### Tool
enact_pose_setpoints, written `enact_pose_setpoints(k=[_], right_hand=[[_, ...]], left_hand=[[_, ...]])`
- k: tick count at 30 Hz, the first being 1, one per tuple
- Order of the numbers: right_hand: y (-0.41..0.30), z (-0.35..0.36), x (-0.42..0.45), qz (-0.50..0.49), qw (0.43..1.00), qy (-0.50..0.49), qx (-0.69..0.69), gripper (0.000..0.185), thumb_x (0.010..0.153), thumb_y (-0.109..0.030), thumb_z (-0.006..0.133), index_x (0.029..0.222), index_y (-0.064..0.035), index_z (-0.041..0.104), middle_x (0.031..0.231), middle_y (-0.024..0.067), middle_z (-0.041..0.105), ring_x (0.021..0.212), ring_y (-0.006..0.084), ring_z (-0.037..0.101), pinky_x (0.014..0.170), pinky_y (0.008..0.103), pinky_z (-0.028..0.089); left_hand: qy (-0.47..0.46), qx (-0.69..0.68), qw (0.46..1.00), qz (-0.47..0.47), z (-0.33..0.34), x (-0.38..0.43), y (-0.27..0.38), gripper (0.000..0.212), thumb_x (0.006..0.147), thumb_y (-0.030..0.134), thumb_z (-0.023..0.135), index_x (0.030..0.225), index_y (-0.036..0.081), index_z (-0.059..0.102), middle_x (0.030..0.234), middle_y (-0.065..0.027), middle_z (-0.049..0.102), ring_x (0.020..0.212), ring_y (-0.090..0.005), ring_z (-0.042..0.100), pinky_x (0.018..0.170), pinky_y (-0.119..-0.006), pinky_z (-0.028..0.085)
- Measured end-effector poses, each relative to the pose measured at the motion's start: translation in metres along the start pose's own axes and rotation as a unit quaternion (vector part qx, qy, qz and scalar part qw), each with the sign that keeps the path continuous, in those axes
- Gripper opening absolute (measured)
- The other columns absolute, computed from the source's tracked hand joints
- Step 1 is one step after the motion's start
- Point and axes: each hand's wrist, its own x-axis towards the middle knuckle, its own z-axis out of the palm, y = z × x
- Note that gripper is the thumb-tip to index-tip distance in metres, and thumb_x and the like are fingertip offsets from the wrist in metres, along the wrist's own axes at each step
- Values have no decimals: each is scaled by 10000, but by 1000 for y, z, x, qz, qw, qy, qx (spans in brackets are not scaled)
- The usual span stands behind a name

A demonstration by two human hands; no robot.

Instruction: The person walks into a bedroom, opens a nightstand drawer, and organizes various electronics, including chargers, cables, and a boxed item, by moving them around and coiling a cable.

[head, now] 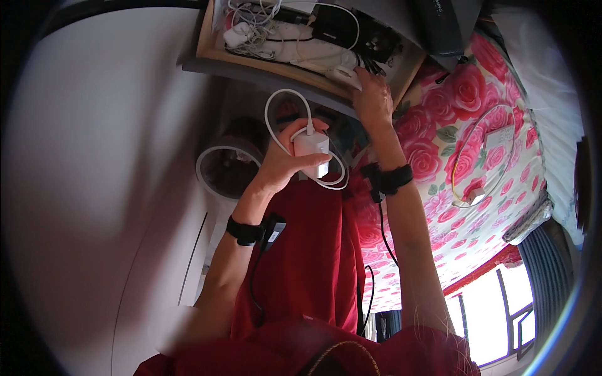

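Observation:
My left hand (289, 157) is closed around a white power adapter (311, 146), whose white cable loops above and below it. My right hand (374, 98) reaches over the front edge of an open drawer (277, 70), its fingers at a white device (345, 75); the fingertips are partly hidden, so whether they grip it is unclear. In the drawer, a tangle of white cables with a white charger (236, 34) lies at the left, and a black box (334, 24) stands farther back. Black cables lie near my right fingers.
A round bin (202, 171) stands below the drawer at the left, beside a white panel (103, 141). On the rose-patterned bedspread (418, 160) at the right lie a flat white box (499, 137) and a white charger (476, 196) with a cable. Black cables hang from both wrist straps.

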Motion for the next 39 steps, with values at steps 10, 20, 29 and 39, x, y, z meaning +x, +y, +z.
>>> enact_pose_setpoints(k=[10, 20, 29, 39], right_hand=[[28, -6, 23, -50, 993, -89, 50, 401, 730, -203, 651, 1101, -78, 565, 939, 224, 594, 921, 384, 554, 805, 428, 438], [23, 1, -6, -59, 994, 2, 93, 430, 673, -66, 655, 1094, -54, 570, 1042, 158, 589, 969, 341, 536, 853, 388, 435], [25, -2, -2, -81, 994, -7, 80, 422, 715, -131, 660, 1120, -69, 562, 977, 189, 602, 920, 359, 556, 821, 404, 443], [34, -8, 21, -61, 997, -22, 33, 438, 778, -240, 622, 1164, -57, 523, 984, 219, 592, 912, 388, 563, 782, 417, 452]], left_hand=[[-11, 42, 999, 16, 3, 8, -1, 582, 647, 76, 771, 1166, 79, 509, 957, -5, 542, 875, -104, 537, 770, -253, 467], [-31, 58, 997, 33, 10, 30, 6, 874, 628, 35, 764, 1372, 155, 322, 986, -11, 526, 897, -114, 532, 797, -257, 463], [-34, 48, 998, 34, 12, 39, -1, 916, 611, 30, 775, 1384, 168, 304, 1017, -32, 511, 909, -130, 525, 800, -270, 468], [-32, 54, 998, 22, 10, 36, -3, 909, 625, 38, 766, 1389, 158, 290, 985, -15, 513, 905, -121, 524, 811, -264, 461]])
